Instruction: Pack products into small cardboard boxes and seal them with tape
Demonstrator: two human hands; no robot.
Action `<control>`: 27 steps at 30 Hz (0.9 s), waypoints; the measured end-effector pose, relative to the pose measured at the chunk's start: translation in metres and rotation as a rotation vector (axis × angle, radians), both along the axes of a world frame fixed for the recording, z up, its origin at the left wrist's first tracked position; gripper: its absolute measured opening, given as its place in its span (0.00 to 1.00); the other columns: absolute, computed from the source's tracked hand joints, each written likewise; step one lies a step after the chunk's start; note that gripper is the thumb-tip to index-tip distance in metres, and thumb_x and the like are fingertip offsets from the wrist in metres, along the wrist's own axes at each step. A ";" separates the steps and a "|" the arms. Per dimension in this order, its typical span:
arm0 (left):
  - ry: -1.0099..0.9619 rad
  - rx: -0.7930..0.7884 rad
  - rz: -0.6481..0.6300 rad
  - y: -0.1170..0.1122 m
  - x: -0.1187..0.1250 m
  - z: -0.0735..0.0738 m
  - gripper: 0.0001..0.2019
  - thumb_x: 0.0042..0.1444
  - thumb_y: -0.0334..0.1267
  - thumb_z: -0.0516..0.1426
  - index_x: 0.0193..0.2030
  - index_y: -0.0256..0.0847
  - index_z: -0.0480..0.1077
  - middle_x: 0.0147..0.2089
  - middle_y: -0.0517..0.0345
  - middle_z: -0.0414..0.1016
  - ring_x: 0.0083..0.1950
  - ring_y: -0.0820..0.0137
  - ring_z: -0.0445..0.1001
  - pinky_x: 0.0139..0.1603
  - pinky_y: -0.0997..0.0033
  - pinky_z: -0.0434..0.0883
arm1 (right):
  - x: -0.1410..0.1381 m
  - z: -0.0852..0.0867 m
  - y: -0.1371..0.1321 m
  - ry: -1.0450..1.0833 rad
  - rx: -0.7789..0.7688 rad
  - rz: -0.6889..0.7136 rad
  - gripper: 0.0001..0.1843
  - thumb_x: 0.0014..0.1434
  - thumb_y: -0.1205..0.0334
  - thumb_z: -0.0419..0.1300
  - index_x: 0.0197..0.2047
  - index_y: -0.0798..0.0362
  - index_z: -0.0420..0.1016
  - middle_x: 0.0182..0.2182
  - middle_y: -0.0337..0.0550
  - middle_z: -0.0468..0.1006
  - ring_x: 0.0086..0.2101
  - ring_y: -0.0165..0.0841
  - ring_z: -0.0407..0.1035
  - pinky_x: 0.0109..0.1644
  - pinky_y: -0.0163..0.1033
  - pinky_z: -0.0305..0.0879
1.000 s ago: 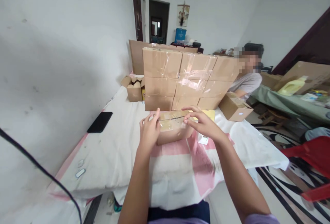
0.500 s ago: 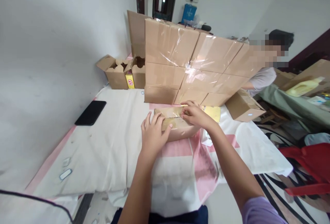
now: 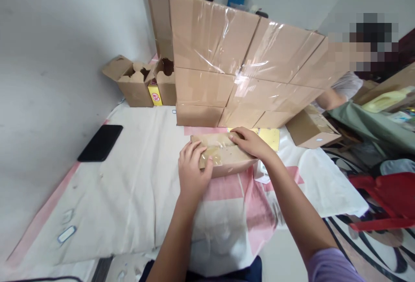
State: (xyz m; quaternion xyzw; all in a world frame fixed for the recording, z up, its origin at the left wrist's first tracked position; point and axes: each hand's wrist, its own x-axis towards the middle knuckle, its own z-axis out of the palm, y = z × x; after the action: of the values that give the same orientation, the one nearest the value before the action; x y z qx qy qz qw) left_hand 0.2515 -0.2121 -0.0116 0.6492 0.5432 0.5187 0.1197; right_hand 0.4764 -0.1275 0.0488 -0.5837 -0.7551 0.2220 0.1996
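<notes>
A small brown cardboard box [image 3: 234, 158] lies on the cloth-covered table in front of me, shiny clear tape across its top. Its top flaps look closed. My left hand [image 3: 191, 167] grips the box's left end, the thumb on the near top edge and the fingers bent over the top. My right hand [image 3: 249, 142] holds the far right part, with thumb and fingertips at the top; some of its fingers are hidden behind the box. Close by the right wrist, a white item [image 3: 262, 174] and a flat yellow sheet [image 3: 270, 138] rest on the table.
A large taped cardboard panel [image 3: 207, 57] stands behind the box. Open cartons [image 3: 136, 94] with a yellow packet [image 3: 155, 96] are at the far left, a black phone-like slab [image 3: 101, 142] nearer. Right: a closed carton [image 3: 313, 128], a red chair [image 3: 389, 195], another person's arm [image 3: 330, 99].
The box's top seam, visible before, now looks flat and covered. My right fingers have flattened from a pinch onto the box. The view has tilted down and come closer.
</notes>
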 end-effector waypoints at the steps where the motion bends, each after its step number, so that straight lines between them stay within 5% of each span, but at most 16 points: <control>1: -0.005 0.005 0.000 0.001 0.000 -0.001 0.10 0.63 0.37 0.55 0.50 0.43 0.71 0.60 0.50 0.73 0.66 0.55 0.66 0.64 0.50 0.66 | 0.002 -0.001 -0.003 0.047 0.010 0.004 0.17 0.67 0.51 0.59 0.54 0.50 0.77 0.52 0.47 0.77 0.51 0.44 0.72 0.59 0.51 0.67; 7: 0.193 -0.051 0.034 -0.001 -0.007 0.018 0.11 0.63 0.37 0.56 0.51 0.46 0.72 0.60 0.54 0.74 0.70 0.51 0.60 0.66 0.43 0.59 | 0.014 -0.002 -0.029 0.172 0.139 0.079 0.22 0.66 0.50 0.61 0.62 0.44 0.72 0.66 0.47 0.65 0.64 0.46 0.61 0.66 0.53 0.63; 11: 0.489 -0.086 -0.135 0.015 -0.007 0.050 0.10 0.66 0.42 0.55 0.51 0.47 0.73 0.54 0.55 0.78 0.61 0.53 0.69 0.67 0.38 0.52 | 0.012 0.002 -0.054 0.035 0.335 0.129 0.14 0.68 0.55 0.60 0.55 0.45 0.78 0.62 0.47 0.69 0.63 0.48 0.60 0.67 0.59 0.59; 16: 0.736 -0.093 -0.439 0.049 0.001 0.073 0.11 0.65 0.46 0.57 0.47 0.45 0.77 0.50 0.53 0.76 0.55 0.56 0.72 0.55 0.52 0.64 | 0.010 -0.010 -0.069 0.003 0.435 0.201 0.15 0.70 0.61 0.58 0.57 0.46 0.76 0.62 0.45 0.69 0.62 0.48 0.58 0.66 0.60 0.61; 27: 0.748 -0.234 -0.649 0.065 0.023 0.088 0.11 0.66 0.36 0.54 0.35 0.43 0.77 0.39 0.60 0.78 0.40 0.66 0.74 0.39 0.64 0.65 | 0.010 -0.024 -0.074 0.087 0.530 0.129 0.10 0.68 0.63 0.59 0.51 0.49 0.78 0.49 0.47 0.76 0.54 0.47 0.64 0.60 0.57 0.65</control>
State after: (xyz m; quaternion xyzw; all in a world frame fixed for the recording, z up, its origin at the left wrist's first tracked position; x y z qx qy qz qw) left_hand 0.2746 -0.1473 0.0763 0.9081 0.3737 0.1226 0.1436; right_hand 0.4861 -0.2017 0.0251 -0.4519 -0.8131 0.0540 0.3631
